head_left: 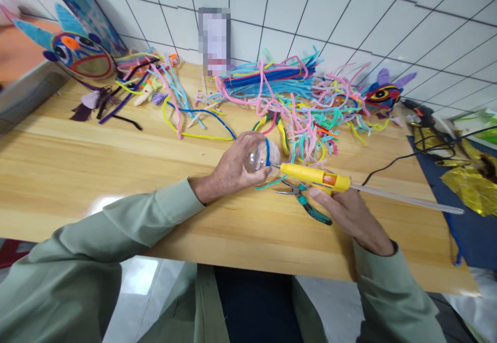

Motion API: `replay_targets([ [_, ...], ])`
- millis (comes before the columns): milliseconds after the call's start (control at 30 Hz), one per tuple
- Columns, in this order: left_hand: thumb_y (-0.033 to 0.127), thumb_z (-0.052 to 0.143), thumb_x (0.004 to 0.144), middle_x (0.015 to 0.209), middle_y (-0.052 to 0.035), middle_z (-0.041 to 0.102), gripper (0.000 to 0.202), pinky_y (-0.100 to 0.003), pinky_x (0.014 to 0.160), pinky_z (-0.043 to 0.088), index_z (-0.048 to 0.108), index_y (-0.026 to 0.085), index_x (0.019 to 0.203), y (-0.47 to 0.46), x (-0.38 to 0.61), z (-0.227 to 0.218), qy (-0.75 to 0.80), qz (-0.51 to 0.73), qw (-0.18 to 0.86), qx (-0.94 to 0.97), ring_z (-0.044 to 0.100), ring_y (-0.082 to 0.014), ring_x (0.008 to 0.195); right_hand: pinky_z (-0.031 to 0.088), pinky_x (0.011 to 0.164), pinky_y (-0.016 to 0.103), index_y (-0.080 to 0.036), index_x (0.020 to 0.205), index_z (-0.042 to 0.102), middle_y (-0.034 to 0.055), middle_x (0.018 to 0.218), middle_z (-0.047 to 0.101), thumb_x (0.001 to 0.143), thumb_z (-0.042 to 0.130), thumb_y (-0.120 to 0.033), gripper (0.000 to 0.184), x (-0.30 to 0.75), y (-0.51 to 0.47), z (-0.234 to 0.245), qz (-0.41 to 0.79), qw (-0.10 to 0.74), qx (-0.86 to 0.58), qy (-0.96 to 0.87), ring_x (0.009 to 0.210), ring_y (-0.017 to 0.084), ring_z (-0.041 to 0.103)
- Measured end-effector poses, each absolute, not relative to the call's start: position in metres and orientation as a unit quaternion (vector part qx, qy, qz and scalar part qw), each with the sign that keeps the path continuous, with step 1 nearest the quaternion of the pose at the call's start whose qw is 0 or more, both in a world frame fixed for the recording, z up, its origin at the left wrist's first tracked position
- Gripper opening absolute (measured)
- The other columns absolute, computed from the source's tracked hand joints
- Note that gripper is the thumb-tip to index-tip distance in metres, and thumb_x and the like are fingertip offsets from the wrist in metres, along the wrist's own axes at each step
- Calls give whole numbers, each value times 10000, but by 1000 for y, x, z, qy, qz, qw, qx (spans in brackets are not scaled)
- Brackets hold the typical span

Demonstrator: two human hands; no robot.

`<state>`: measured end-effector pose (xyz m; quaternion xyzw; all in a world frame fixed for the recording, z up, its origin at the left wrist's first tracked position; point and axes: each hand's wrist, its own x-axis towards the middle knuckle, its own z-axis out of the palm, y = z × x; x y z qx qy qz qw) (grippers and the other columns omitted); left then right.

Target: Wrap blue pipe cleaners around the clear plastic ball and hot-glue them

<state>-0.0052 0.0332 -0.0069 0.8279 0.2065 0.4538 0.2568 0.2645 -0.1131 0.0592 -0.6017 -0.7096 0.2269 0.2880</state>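
Note:
In my left hand [236,164] is a clear plastic ball [255,161], held a little above the table with the fingers wrapped round it. A blue pipe cleaner [267,151] runs as a band around the ball, and the ball's right side looks pinkish-white. My right hand [351,213] grips a yellow hot glue gun [310,175] with a long glue stick out of its back. Its metal nozzle meets the ball at the blue band. Green-handled long-nose pliers [305,203] lie on the table just below the glue gun, beside a short teal pipe cleaner [271,183].
Bundled and loose pipe cleaners [272,81] spread along the tiled wall. Yellow-green pliers [285,133] lie among them. Decorated animal faces stand at left [83,56] and right [382,96]. A phone [215,43] leans on the wall; a black cable [404,157] crosses the right side.

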Motion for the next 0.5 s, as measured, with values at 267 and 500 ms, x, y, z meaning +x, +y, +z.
replay_targets([
  [267,407,814,928,1402,-154,698,581,-538,1138,605,575,246,1433,32,-4,-7,203,460,253,827,696,-335,1332,667,899,450,-303,1001,828,57,1077,840,1082,629,-531,313,264,-112,59,222,294,-595,-715,977,313,796],
  [500,377,817,925,1407,-158,693,580,-548,1144,601,577,241,1435,32,-4,-7,194,465,255,825,690,-342,1330,653,886,439,-313,1073,842,35,1085,858,1087,631,-464,260,265,-111,56,211,290,-588,-725,955,308,798],
])
